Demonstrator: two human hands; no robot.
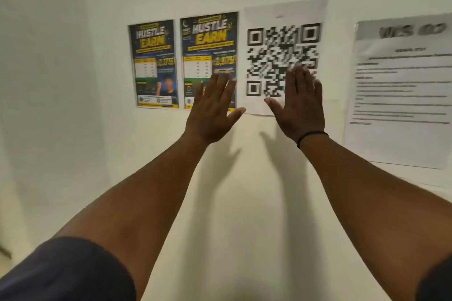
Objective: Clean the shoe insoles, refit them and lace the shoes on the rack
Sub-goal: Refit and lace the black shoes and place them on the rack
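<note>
Reaching forward with both arms outstretched, a person holds the left hand (212, 110) and the right hand (299, 102) up before a pale wall (73, 80), backs toward the camera, fingers straight and spread wide, gripping nothing. Whether the palms actually touch the wall cannot be told; each hand throws a soft shadow just below itself.

No shoe, insole, lace or rack shows in the head view, so their position and the way they point cannot be given.

The left hand overlaps the lower right of a blue-and-yellow "Hustle & Earn" poster (210, 39), while a second, matching poster (152, 63) hangs just beside it to the left. The right hand covers the lower right part of a white sheet bearing a large QR code (276, 49). Well to the right hangs a printed notice in a clear sleeve (401, 95), its text too blurred to read.

A thin black band (311, 135) circles the right wrist. Dark blue short sleeves (73, 273) show at the lower corners of the view. The wall is plain and cream-white under warm indoor light, turning a corner toward the left edge.
</note>
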